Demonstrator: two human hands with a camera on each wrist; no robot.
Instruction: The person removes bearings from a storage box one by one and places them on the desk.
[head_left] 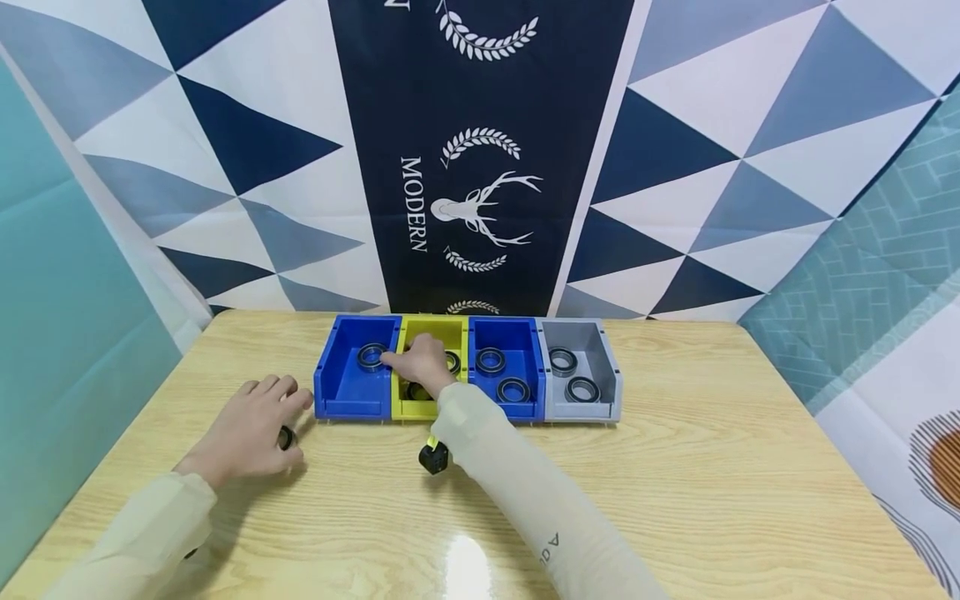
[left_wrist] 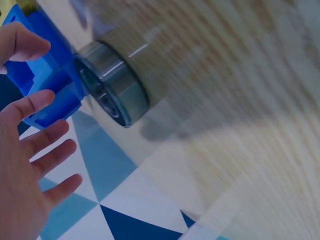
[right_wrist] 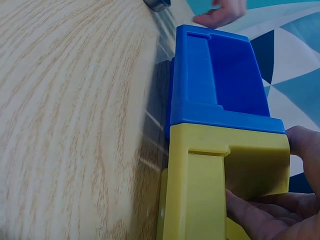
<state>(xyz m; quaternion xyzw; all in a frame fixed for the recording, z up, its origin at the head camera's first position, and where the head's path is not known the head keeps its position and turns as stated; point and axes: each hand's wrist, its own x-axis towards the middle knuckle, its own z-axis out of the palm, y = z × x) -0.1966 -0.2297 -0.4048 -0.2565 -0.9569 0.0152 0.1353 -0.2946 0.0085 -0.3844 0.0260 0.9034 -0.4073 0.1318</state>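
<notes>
Along the far edge of a pale wood-grained surface [head_left: 712,467], a row of four open-fronted plastic bins. From left to right: a blue bin [head_left: 347,392], a yellow bin [head_left: 412,410], a second blue bin [head_left: 517,333] and a grey bin [head_left: 581,333]. In the leftmost, one round steel bearing with a dark face [head_left: 372,369]; in each of the other three, two similar bearings, the yellow bin's pair partly covered by the right hand [head_left: 427,362]. That hand down inside the yellow bin, near its left wall; fingertips mostly hidden, so cannot tell whether the grip has closed on a bearing.

Toward the surface's left edge, the left hand [head_left: 251,425], fingers and thumb apart, grip on nothing. Beneath it, on the surface, a loose steel bearing [left_wrist: 117,75].

Step in hand, as a judgement: handling inside the yellow bin. Called for next, probably: clean clearance from the bearings there, without nudging either one.
</notes>
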